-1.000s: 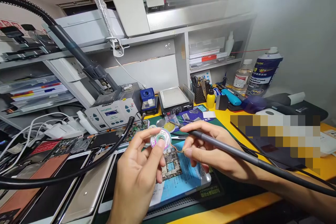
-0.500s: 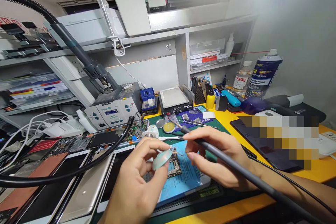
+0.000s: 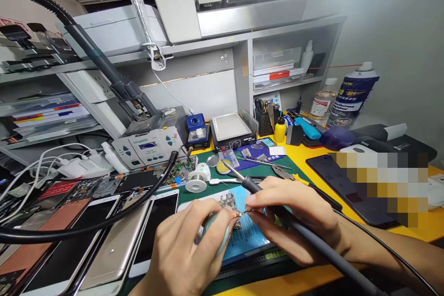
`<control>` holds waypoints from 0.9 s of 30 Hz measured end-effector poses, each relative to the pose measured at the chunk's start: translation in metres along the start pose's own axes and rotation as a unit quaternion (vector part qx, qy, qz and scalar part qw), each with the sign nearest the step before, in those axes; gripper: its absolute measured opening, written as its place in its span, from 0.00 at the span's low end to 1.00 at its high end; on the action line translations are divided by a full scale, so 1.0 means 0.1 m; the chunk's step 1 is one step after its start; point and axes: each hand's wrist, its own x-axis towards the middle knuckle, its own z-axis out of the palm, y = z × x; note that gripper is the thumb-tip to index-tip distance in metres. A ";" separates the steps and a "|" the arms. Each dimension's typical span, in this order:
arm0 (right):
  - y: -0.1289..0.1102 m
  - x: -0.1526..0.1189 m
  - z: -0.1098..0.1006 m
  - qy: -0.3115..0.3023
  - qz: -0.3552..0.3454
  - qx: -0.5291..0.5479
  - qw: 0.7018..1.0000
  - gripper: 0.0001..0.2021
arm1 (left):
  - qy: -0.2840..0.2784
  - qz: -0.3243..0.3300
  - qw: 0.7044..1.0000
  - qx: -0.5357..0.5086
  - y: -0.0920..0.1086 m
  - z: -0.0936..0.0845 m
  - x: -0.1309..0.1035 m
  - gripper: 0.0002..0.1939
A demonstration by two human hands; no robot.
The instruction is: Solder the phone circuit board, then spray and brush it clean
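My left hand is closed round a round pale-green spool, partly hidden by the fingers. A thin copper-coloured strip runs from it to the fingertips of my right hand. That hand also holds a dark soldering iron, whose metal tip points up and left near a yellow round tin. Beneath both hands a small circuit board lies on a blue-and-white box, partly covered by my left fingers.
Several phones lie at the left under a black hose. A solder reel, pliers and tweezers are behind the hands. A dark phone lies at the right, near a spray can.
My left hand has turned over the spool and now covers more of it, its fingertips closer to my right hand. The solder reel has come into fuller view.
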 end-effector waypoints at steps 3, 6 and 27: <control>0.00 0.00 0.00 0.003 -0.018 -0.003 1.000 0.28 | 0.000 0.027 0.999 0.018 0.00 -0.02 0.03 0.15; -0.03 0.01 0.01 0.022 0.000 -0.007 1.000 0.26 | 0.005 0.044 0.998 0.034 0.00 -0.04 0.03 0.16; -0.12 0.00 0.07 0.048 0.001 0.023 0.999 0.25 | 0.083 -0.041 0.996 -0.014 0.22 -0.02 0.11 0.14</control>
